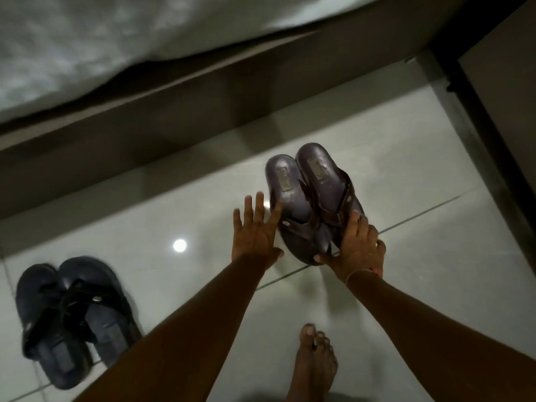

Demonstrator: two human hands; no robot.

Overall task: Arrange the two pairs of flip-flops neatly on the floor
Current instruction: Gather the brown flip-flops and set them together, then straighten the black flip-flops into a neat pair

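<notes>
1. At the far left, the dark blue pair of flip-flops [72,317] lies on the glossy white tiled floor [420,285], the two soles side by side and partly overlapping, their black straps crossing each other. No hand is near it; it sits well apart from both hands, and the left forearm cuts off its lower right edge.
2. Above it, a brown bed frame [145,134] runs across the view, with white bedding [116,39] hanging over its top edge; the bedding is blurred.
3. A round bright reflection [179,245] shows on the tile between the blue pair and the hands.
4. The left hand [255,230] is open, fingers spread, its fingertips touching the left edge of the purple pair of flip-flops [310,198]. It grips nothing.
5. The purple pair sits in the middle of the floor, soles pressed together side by side, heels pointing toward the bed frame, brown straps nearest the person.
6. The right hand [356,248] is closed around the toe end of the purple pair, thumb under the front rim, fingers over the right strap; it hides that end. Whether the pair rests on the tile or is lifted, I cannot tell.
7. A bare foot [314,364] stands below the right forearm, cut off by the bottom edge.
8. At far right, a dark cabinet [499,91] edge is only partly in view.
</notes>
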